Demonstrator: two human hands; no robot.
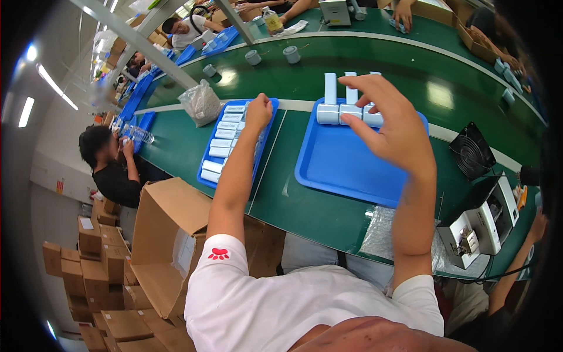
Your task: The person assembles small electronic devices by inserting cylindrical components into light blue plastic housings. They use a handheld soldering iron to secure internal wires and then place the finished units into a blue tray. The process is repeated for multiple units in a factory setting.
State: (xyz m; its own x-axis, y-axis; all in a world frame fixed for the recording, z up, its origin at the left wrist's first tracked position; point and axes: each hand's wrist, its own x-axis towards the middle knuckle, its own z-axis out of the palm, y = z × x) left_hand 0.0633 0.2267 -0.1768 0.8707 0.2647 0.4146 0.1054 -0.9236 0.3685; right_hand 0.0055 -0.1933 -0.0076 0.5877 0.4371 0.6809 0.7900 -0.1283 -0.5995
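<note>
Nearest, the right hand (392,126) is hovering spread-fingered over pale blocks (347,112) on a blue tray (343,167), needing square placement, while the left hand (258,112) is reaching, seemingly empty-fisted, into the second tray (206,154).

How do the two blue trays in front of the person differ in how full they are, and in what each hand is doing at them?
The left tray is narrower and nearly covered by a column of pale blue pieces; the right tray is wider and mostly bare, with a few pieces along its far edge. The left hand rests at the left tray's far end; the right hand hovers spread over the right tray's pieces. Both are blue and lie on the green bench.
</note>
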